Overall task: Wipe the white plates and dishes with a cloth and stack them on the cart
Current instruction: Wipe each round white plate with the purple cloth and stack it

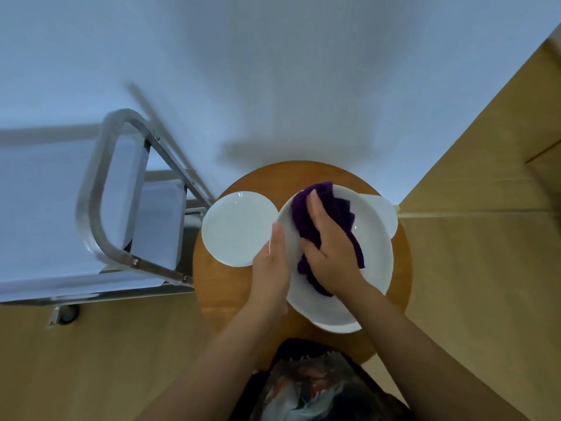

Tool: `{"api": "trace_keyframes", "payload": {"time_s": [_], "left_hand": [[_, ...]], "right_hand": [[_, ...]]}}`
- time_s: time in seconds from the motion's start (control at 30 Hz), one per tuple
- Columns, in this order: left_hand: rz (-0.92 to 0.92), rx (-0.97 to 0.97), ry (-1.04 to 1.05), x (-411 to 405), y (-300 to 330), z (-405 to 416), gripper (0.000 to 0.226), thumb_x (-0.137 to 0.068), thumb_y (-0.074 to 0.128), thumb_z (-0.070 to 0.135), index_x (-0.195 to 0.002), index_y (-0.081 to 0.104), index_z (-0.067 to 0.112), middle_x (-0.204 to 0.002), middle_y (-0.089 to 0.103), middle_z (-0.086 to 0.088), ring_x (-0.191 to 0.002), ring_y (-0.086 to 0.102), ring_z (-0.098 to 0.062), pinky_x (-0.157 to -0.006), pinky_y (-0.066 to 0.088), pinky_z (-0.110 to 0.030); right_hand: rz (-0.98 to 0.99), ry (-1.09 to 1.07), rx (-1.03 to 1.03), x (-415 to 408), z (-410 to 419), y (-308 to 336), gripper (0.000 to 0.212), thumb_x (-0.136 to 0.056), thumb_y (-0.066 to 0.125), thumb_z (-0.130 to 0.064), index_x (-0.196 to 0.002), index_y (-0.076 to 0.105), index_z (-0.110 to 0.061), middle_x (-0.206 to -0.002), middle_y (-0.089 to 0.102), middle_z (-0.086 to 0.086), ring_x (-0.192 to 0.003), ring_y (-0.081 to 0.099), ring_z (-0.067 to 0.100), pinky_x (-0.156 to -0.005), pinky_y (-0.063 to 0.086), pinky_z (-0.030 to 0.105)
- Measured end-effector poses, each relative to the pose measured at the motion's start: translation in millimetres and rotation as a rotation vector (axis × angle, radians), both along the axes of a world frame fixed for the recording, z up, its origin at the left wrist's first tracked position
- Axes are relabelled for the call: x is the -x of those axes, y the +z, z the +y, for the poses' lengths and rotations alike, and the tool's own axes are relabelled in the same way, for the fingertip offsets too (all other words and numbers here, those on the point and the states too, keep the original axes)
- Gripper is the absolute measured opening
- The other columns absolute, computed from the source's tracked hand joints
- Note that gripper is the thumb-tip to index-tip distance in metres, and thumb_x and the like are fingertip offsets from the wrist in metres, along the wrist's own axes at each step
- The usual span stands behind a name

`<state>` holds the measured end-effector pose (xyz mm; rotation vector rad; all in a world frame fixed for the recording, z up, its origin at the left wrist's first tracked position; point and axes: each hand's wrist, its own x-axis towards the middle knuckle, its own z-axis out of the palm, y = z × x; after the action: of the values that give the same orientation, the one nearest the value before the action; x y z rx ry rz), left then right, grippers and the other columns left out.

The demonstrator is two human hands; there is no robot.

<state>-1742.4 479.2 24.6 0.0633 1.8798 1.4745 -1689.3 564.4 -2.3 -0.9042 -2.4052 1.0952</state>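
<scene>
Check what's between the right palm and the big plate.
The purple cloth. In the head view the right hand presses it flat onto the big plate; the left hand holds that plate's rim.

- A plain indoor room, likely a home or dining space; which one cannot be told.
- Bare white wall [273, 71] on the far side, wood-look floor [470, 284].
- Small round wooden table [224, 293] carrying white plates [236, 229].
- Metal service cart [100, 208] on the left.
</scene>
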Motion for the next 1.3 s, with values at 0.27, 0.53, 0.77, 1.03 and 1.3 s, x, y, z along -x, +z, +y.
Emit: {"api": "trace_keyframes", "payload": {"time_s": [0.27, 0.53, 0.77, 1.03, 1.3], "left_hand": [[-0.138, 0.017, 0.145, 30.3, 28.1, -14.3, 0.054, -0.064, 0.038, 0.081, -0.084, 0.056, 0.035, -0.089, 0.068, -0.002, -0.092, 0.063, -0.026, -0.088, 0.053, -0.05], [-0.147, 0.018, 0.031, 43.2, 47.6, -16.1, 0.057, -0.059, 0.037, 0.081, -0.089, 0.053, 0.036, -0.106, 0.064, -0.003, -0.102, 0.059, -0.027, -0.09, 0.051, -0.05], [-0.159, -0.07, 0.057, 49.4, 52.7, -16.8, 0.074, -0.053, 0.038, 0.083, -0.101, 0.061, 0.031, -0.107, 0.068, -0.005, -0.103, 0.062, -0.03, -0.093, 0.049, -0.053], [-0.352, -0.129, 0.021, 45.4, 50.5, -21.9, 0.074, -0.071, 0.042, 0.081, -0.115, 0.064, 0.026, -0.11, 0.069, -0.01, -0.102, 0.063, -0.033, -0.084, 0.054, -0.052], [-0.093, -0.189, 0.127, 65.9, 70.0, -34.1, 0.05, -0.077, 0.045, 0.075, -0.088, 0.06, 0.028, -0.066, 0.072, 0.012, -0.077, 0.068, -0.017, -0.053, 0.056, -0.029]], "right_hand": [[-0.029, 0.415, 0.145, -35.3, -30.3, 26.1, 0.051, -0.075, 0.048, -0.018, -0.124, 0.061, -0.025, -0.122, 0.059, -0.016, -0.116, 0.047, -0.004, -0.103, 0.031, 0.012], [-0.271, 0.29, 0.032, -57.2, 26.8, 40.9, 0.031, -0.079, 0.058, -0.007, -0.104, 0.069, -0.022, -0.084, 0.064, -0.025, -0.084, 0.059, -0.009, -0.087, 0.052, 0.025], [0.195, 0.088, 0.304, -32.5, -16.5, 75.9, 0.055, -0.078, 0.057, -0.025, -0.128, 0.04, -0.043, -0.14, 0.041, -0.018, -0.127, 0.041, 0.008, -0.097, 0.042, 0.025], [-0.116, 0.771, -0.47, -11.6, -6.6, 69.4, 0.068, -0.083, 0.056, -0.053, -0.143, 0.035, -0.029, -0.157, 0.009, -0.005, -0.143, -0.011, 0.015, -0.111, -0.016, 0.028], [-0.213, 0.507, -0.844, -1.5, 53.4, 87.0, 0.073, -0.077, 0.04, -0.061, -0.143, 0.027, -0.031, -0.153, 0.012, 0.009, -0.143, 0.009, 0.035, -0.112, 0.002, 0.054]]}}
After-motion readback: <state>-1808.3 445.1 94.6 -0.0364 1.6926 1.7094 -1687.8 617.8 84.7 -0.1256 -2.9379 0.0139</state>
